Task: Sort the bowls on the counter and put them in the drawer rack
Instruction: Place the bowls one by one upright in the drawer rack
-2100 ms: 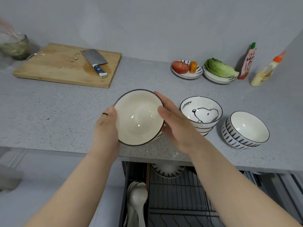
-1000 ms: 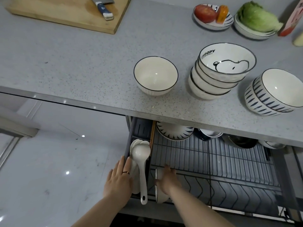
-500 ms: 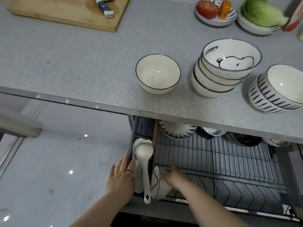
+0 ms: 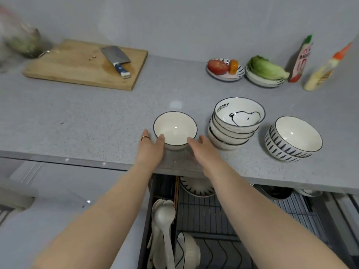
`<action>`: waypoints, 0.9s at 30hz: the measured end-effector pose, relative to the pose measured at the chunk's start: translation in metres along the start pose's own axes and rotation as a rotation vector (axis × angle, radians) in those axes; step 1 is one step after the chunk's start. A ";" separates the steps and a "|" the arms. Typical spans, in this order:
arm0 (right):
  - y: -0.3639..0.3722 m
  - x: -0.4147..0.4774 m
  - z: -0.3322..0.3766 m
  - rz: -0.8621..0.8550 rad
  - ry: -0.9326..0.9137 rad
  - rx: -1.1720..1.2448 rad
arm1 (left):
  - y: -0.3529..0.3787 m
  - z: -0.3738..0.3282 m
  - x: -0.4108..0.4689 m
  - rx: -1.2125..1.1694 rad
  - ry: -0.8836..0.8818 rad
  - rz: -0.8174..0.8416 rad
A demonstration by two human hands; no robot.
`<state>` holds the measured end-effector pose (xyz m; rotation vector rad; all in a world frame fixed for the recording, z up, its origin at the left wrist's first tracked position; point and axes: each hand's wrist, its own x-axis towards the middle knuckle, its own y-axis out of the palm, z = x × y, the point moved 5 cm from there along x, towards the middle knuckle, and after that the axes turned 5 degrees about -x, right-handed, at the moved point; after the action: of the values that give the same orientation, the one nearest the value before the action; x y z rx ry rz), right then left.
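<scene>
Closest to the viewer, below the counter edge, an open drawer rack (image 4: pixel 213 214) of dark wire holds one white bowl on its edge (image 4: pixel 189 251) at the front left, beside a slot of pale spoons (image 4: pixel 164 216). More dishes sit at the back of the rack, partly hidden under the counter.

Two bare forearms reach up and forward over the drawer to the grey counter (image 4: pixel 77 121). The left hand (image 4: pixel 150 147), wearing a ring, and the right hand (image 4: pixel 204 149) are both open, fingers spread, grasping nothing yet. Between them, just ahead of the fingertips, stands a plain white bowl (image 4: pixel 175 130), upright, near the counter's front edge. The left thumb appears to touch its near left wall; the right fingertips are at its near right side. Both hands are about equally near, so a two-handed lift looks likely.

To the right is a stack of cartoon-dog bowls (image 4: pixel 236 123), then a stack of striped bowls (image 4: pixel 293 138). Farther back lie a cutting board (image 4: pixel 77 65) with a cleaver (image 4: pixel 117 60), two plates of vegetables, and two bottles.
</scene>
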<state>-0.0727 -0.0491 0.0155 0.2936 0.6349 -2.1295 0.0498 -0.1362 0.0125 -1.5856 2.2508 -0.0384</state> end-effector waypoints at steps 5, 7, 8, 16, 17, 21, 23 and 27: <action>0.011 0.013 0.002 0.033 -0.008 0.121 | 0.011 -0.010 0.017 0.093 0.028 0.058; 0.009 0.011 0.000 0.031 -0.017 0.153 | 0.011 -0.011 0.016 0.030 0.017 0.024; 0.006 0.009 -0.002 0.035 -0.020 0.168 | 0.009 -0.010 0.013 -0.018 0.008 0.017; -0.017 -0.046 -0.028 0.339 -0.067 0.427 | 0.011 0.023 -0.058 -0.377 -0.081 0.252; -0.021 -0.055 -0.036 0.360 -0.061 0.419 | 0.012 0.031 -0.067 -0.354 -0.081 0.258; -0.045 -0.089 -0.082 0.375 0.030 0.402 | 0.018 0.071 -0.107 -0.136 -0.027 0.294; -0.060 -0.103 -0.109 0.348 0.085 0.358 | 0.021 0.092 -0.130 0.062 -0.001 0.273; -0.074 -0.110 -0.176 0.171 0.265 0.034 | 0.028 0.122 -0.174 0.446 0.105 0.242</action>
<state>-0.0705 0.1579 -0.0616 0.6344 0.6992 -1.9538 0.1147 0.0563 -0.0563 -1.0964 2.2893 -0.5283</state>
